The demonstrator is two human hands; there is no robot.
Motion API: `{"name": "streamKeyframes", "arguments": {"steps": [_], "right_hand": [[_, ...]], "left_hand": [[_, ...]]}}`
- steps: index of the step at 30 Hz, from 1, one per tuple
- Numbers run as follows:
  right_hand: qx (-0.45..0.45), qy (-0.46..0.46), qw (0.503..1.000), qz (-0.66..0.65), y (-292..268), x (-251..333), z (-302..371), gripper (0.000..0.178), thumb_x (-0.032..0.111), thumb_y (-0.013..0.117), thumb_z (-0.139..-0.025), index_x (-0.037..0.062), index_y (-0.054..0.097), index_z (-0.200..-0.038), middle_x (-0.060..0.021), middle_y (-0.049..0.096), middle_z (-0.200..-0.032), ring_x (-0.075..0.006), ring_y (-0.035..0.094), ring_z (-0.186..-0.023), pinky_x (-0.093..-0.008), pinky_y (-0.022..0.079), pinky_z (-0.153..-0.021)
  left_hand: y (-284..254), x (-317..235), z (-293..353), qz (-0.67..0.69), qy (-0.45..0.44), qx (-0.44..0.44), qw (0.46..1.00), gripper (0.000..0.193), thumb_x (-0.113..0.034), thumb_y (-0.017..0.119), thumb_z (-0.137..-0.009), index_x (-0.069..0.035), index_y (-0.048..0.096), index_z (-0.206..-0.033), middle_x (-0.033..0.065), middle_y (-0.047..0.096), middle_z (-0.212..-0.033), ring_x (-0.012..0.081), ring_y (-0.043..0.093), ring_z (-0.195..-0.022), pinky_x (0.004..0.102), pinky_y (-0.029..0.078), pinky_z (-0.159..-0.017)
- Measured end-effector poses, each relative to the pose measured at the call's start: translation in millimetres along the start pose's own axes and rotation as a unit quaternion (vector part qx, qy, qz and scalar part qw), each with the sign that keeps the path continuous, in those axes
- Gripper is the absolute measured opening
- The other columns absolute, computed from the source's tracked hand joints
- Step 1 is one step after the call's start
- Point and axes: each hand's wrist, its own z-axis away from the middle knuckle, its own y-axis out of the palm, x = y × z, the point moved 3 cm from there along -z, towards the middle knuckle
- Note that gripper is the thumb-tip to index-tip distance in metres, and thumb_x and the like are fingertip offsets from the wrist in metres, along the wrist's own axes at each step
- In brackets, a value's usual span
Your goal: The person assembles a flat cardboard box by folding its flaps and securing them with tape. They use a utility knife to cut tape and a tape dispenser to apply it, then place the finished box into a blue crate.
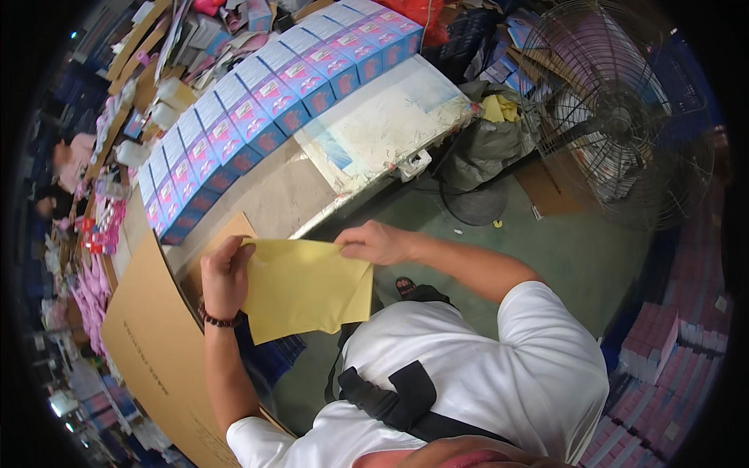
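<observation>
A yellow sheet of paper [300,288] hangs between my two hands in front of my body. My left hand [226,273] pinches its upper left corner, with the thumb on top. At the upper right corner, my right hand [373,242] grips the sheet between thumb and fingers. The sheet's lower right part is creased or folded over; whether there is more than one layer I cannot tell. Beyond my hands, a long row of blue and pink boxes [257,117] stands side by side along the worktable [269,191].
A large brown cardboard carton [148,343] stands by my left arm. At the far right is a big wire-caged fan [620,117]. A grey bag [488,152] hangs past the table's end. Stacked pink boxes [651,335] fill the right side. Another person [74,160] is at the far left.
</observation>
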Motion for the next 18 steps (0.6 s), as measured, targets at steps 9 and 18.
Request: {"name": "streamKeyframes", "arguments": {"steps": [9,18], "right_hand": [[-0.566,0.073,0.785,-0.242,-219.5,-119.4,-37.1,0.033,0.012,0.057,-0.088,0.0102,0.056,-0.121,-0.0012,0.064,-0.084,-0.0087,0.056,-0.064,-0.0236,0.042,-0.047],[-0.881,0.099,0.38,-0.263,-450.5,-306.4,53.4,0.017,0.013,0.058,-0.083,0.0069,0.058,-0.099,-0.0132,0.062,-0.075,-0.0246,0.055,-0.049,-0.0342,0.041,-0.041]], "left_hand": [[52.7,97.6,-135.9,0.255,-0.107,0.044,0.96,0.029,-0.012,0.062,-0.087,-0.001,0.056,-0.114,0.0051,0.06,-0.083,0.0081,0.056,-0.054,0.0206,0.048,-0.047],[133.1,151.0,-115.1,0.27,-0.265,0.139,0.915,0.021,-0.009,0.057,-0.089,0.004,0.059,-0.105,0.0086,0.063,-0.084,0.0109,0.06,-0.064,0.0231,0.051,-0.055]]}}
